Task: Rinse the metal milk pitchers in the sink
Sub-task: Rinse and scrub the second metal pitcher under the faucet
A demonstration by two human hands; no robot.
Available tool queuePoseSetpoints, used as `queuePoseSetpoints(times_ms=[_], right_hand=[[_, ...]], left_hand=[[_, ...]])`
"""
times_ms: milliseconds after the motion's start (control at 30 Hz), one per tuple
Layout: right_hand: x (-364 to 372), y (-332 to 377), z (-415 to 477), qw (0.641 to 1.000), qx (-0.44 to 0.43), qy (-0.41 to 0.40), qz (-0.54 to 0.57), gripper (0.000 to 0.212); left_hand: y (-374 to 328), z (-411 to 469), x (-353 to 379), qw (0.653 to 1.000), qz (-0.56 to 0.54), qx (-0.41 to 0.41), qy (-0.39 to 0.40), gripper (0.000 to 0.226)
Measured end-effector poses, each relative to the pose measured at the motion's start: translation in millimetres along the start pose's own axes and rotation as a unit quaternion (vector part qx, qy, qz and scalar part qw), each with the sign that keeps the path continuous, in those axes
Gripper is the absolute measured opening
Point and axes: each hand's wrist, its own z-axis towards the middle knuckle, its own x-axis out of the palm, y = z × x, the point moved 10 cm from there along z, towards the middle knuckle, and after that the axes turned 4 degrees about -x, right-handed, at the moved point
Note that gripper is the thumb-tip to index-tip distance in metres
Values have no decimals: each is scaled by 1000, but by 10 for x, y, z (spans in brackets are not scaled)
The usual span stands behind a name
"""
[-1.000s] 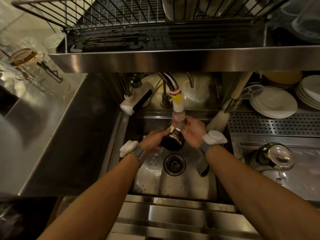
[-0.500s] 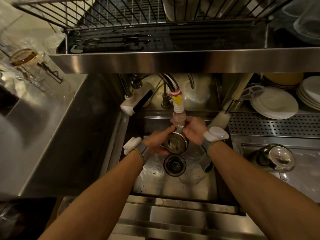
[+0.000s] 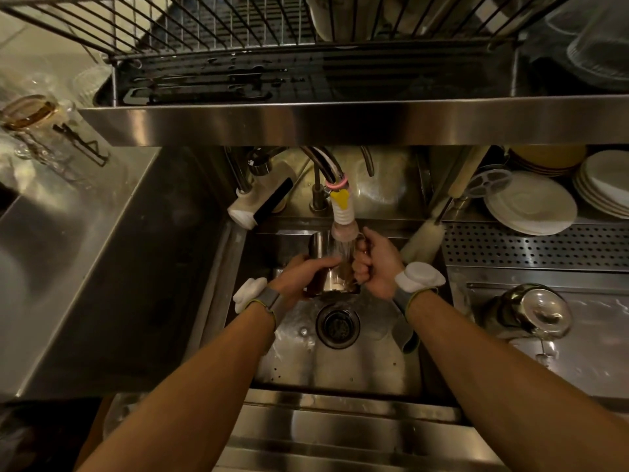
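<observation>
A shiny metal milk pitcher (image 3: 332, 279) hangs over the steel sink (image 3: 360, 366), right under the faucet nozzle (image 3: 343, 216) with its yellow and white hose end. Water runs from the nozzle onto the pitcher. My left hand (image 3: 304, 275) wraps around the pitcher's body from the left. My right hand (image 3: 376, 264) grips its handle on the right. The pitcher's mouth is turned away from me, so its inside is hidden. The round drain (image 3: 337, 324) lies just below the pitcher.
A steel shelf with a wire dish rack (image 3: 306, 73) overhangs the sink. White plates (image 3: 531, 202) are stacked at the right, above a perforated drainboard (image 3: 537, 247). An upturned glass (image 3: 541, 313) lies on the right counter. Glassware (image 3: 37, 131) stands at the far left.
The pitcher has been turned: earlier its open mouth or round base faced me, now I see its side. Both hands shifted slightly upward under the water stream.
</observation>
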Motion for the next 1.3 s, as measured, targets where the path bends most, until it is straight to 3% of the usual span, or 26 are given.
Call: queuePoseSetpoints(times_ms=[100,233,400,500,567,700,867,1033,1100,1200,1300], right_hand=[[-121,79,19,997,-36,-64,-22,32],[-237,225,24,978,-83,-118,-151,27],[-314,135,58,957,-61,-117,-257,29],[-304,107,82,950,-53,-113,-285,42],[-225,147,69,945,-77,-101,-301,47],[-77,294,-6,886,-151,-83,-430,31],[-34,9,-51,940,-53,-34,-336,60],[7,-177,-74,975,-39,19,-218,43],[16,-201,-87,980,-30,16,-196,51],[-110,-180,-67,981,-3,-53,-185,68],[-64,-138,-55,978,13,-40,-206,48]], left_hand=[[-30,7,12,1000,-5,4,-24,52],[-93,21,94,1000,-16,13,-21,56],[-43,-11,85,999,11,-16,-26,71],[-17,-23,149,999,2,-28,23,48],[-17,-32,118,999,4,-32,13,52],[12,-38,18,998,-2,-47,-45,69],[-134,-84,14,999,30,-14,-39,77],[-148,-134,-190,992,97,-10,-83,67],[-91,-142,-261,992,81,-10,-92,61],[-99,-142,-241,995,56,20,-81,50],[-180,-136,-80,997,28,58,-51,44]])
